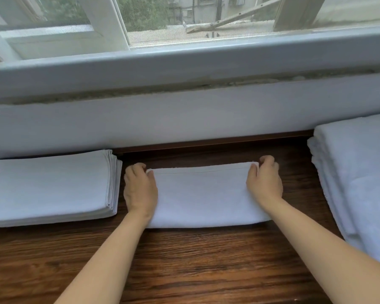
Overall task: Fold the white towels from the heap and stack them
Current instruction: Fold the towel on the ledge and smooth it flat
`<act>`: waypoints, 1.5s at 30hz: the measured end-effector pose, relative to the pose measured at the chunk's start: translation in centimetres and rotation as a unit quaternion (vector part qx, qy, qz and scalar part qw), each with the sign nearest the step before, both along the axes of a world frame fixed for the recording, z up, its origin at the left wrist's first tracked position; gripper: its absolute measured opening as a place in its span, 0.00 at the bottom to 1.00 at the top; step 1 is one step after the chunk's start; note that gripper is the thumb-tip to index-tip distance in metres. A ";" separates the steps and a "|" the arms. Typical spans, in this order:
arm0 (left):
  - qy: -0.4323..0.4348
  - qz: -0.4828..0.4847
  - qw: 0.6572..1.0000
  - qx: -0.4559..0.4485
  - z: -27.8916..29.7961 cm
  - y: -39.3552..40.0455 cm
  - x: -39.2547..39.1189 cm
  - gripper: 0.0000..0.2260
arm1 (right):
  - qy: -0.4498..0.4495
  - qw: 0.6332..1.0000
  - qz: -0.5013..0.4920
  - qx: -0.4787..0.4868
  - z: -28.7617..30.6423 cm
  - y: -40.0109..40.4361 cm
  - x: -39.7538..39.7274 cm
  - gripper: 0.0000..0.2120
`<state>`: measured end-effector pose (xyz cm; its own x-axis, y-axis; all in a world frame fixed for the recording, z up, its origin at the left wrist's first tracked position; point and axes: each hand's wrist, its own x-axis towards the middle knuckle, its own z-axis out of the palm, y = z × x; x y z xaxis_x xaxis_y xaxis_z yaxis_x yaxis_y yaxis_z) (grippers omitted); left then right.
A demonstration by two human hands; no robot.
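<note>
A white towel (203,196) lies folded into a wide band on the dark wooden table (184,260), straight in front of me. My left hand (139,187) pinches its far left corner and my right hand (264,181) pinches its far right corner, thumbs on top of the cloth. A neat stack of folded white towels (51,187) sits to the left, close to my left hand. A pile of larger white towels (358,178) lies at the right edge.
A pale wall (184,119) rises right behind the table, with a window sill and window (184,18) above it. Bare wood shows between the towels and in front of them.
</note>
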<state>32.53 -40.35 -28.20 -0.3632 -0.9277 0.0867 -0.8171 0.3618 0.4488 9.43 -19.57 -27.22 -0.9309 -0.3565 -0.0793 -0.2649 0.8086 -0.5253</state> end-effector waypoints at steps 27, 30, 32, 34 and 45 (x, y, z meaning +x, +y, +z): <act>-0.211 -0.222 0.952 0.010 -2.5 1.8 3.3 0.42 | 0.095 0.930 0.266 0.233 -3.3 1.6 3.2 0.35; -0.218 -0.223 0.950 -0.024 -1.8 2.6 2.5 0.42 | 0.113 0.936 0.229 0.241 -2.3 1.6 3.3 0.35; -0.193 -0.265 0.944 -0.035 -1.6 4.2 0.9 0.40 | 0.139 0.933 0.253 0.213 -1.8 0.5 4.7 0.34; -0.171 -0.317 0.933 -0.011 -1.8 6.3 -0.9 0.37 | 0.121 0.923 0.316 0.181 -2.1 -0.9 6.4 0.35; -0.160 -0.186 0.969 0.031 -2.9 3.5 2.3 0.38 | 0.074 0.960 0.202 0.178 -2.9 2.1 3.7 0.36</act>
<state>34.80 -36.82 -31.06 -0.6724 -0.7271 -0.1383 -0.7364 0.6383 0.2245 13.14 -17.47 -30.17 -0.7331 -0.6654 -0.1405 -0.6449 0.7458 -0.1672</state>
